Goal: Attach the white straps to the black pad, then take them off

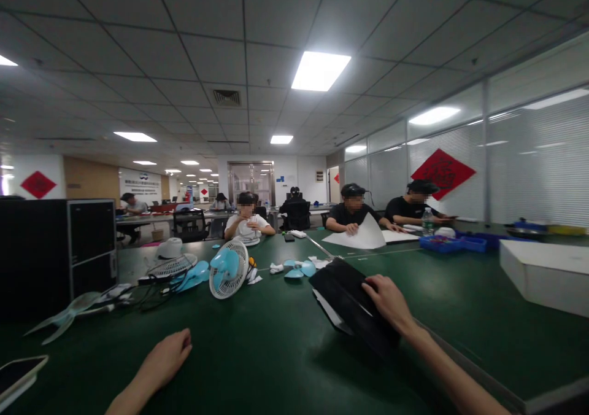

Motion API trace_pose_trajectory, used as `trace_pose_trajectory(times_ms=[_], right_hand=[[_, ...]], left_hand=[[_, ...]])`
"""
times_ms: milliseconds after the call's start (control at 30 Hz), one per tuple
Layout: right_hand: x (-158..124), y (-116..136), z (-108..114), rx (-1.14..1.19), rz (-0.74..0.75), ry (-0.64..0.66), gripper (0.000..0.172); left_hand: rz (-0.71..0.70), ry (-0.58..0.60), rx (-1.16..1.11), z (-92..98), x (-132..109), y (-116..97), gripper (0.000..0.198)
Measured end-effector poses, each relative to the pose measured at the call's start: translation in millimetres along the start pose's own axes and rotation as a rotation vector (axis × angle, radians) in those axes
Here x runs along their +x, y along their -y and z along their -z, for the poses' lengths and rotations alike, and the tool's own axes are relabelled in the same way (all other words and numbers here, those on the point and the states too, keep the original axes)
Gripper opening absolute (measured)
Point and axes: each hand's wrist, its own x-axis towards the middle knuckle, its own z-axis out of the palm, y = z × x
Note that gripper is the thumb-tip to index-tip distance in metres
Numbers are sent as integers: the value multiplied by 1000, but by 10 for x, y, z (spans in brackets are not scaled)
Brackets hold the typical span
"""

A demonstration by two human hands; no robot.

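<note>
A black folder with white sheets showing along its lower left edge is tilted above the green table. My right hand grips it by the right side, thumb and fingers closed on the cover. To the left, my left hand is low over the table near its front, with fingers curled in and no object visible in them. Nearest beyond it stands a white fan grille with a light blue blade. Past the folder lies another light blue fan blade.
A black computer case stands at left, with a pale fan blade and cables before it. A phone is at the left front. Blue trays and a white box are on the right. People sit across the table, one handling white paper.
</note>
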Motion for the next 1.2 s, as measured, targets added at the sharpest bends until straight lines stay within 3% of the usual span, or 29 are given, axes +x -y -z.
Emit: trace_pose_trajectory(times_ms=[233, 333, 433, 567, 767, 1067, 1200], right_hand=[[-45, 1262, -443, 202, 382, 303, 17], [-80, 1613, -732, 237, 504, 430, 16], [-117, 1832, -989, 253, 563, 523, 16], [-169, 1965, -1177, 256, 588, 566, 17], [-231, 1996, -1235, 259, 586, 593, 19], [-317, 2033, -1156, 291, 495, 539, 23], [-280, 1841, -980, 245, 385, 451, 30]], left_hand=[[-82, -149, 34, 294, 90, -245, 25], [-147, -160, 27, 366, 124, -457, 22], [-232, -147, -47, 322, 155, -659, 26], [-292, -116, -195, 125, 162, -788, 45], [-267, 4, -236, -92, 131, -824, 77], [-299, 44, -212, -113, 104, -837, 78], [-292, 63, -240, -103, 64, -834, 78]])
